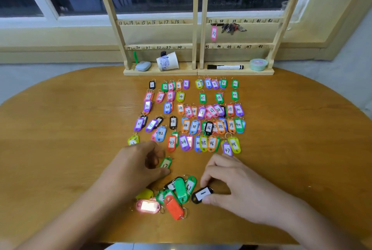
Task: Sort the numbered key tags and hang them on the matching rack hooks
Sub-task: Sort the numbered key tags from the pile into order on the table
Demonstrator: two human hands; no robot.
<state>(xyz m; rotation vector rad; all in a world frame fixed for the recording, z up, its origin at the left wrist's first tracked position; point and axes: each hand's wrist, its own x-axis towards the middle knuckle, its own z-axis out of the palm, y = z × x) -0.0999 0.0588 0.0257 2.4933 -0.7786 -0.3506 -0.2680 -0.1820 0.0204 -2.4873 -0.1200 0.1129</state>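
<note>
The left hand is curled round a green tag 17, with the thumb beneath it. A black tag is pinched by the right hand between thumb and forefinger. A loose pile lies between the hands, with some tags face down. Sorted rows are spread toward 12 o'clock on the worktop. Tag 17 is best laid label up between 16 and 18, without neighbours being nudged. At 12 o'clock on the rack, one pink tag 37 is hung.
</note>
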